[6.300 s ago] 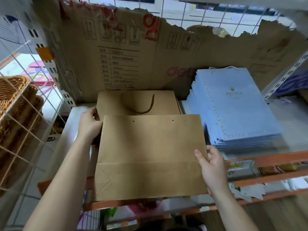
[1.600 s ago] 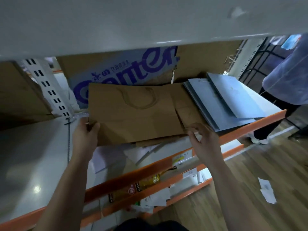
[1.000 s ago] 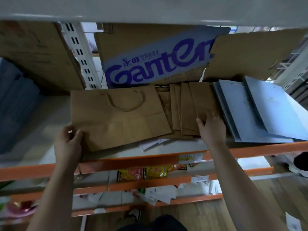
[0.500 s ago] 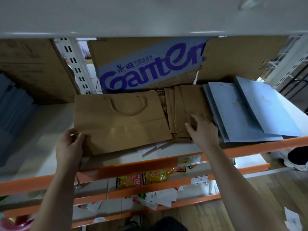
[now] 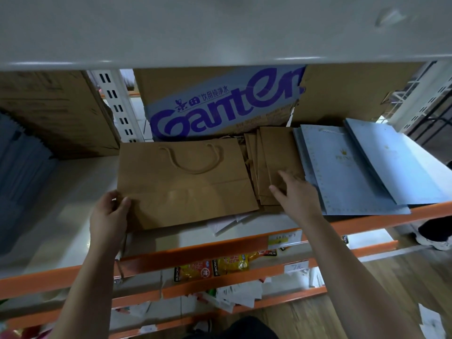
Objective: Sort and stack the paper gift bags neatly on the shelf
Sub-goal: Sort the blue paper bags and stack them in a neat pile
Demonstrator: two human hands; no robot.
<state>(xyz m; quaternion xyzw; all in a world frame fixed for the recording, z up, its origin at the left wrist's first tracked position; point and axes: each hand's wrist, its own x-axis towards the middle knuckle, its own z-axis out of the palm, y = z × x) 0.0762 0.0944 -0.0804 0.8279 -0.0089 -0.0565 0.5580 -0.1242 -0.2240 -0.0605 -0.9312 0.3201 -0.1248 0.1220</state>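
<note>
A large flat brown paper bag (image 5: 186,184) with a rope handle lies on the white shelf (image 5: 73,216). My left hand (image 5: 108,217) grips its front left corner, thumb on top. To its right, several narrower brown bags (image 5: 271,157) lie fanned out and overlapping. My right hand (image 5: 294,194) rests on them with fingers spread and fairly straight. Right of those lie light blue gift bags (image 5: 347,167) in a slanted pile.
A cardboard sheet printed "Ganten" (image 5: 220,104) stands at the back, with a slotted white upright (image 5: 115,104) to its left. The upper shelf board (image 5: 220,28) hangs close overhead. Loose white papers (image 5: 227,222) lie under the bags. An orange front rail (image 5: 208,248) edges the shelf.
My right hand has slid a little forward over the narrow brown bags. My left hand keeps its hold on the big bag's corner. The view has shifted slightly.
</note>
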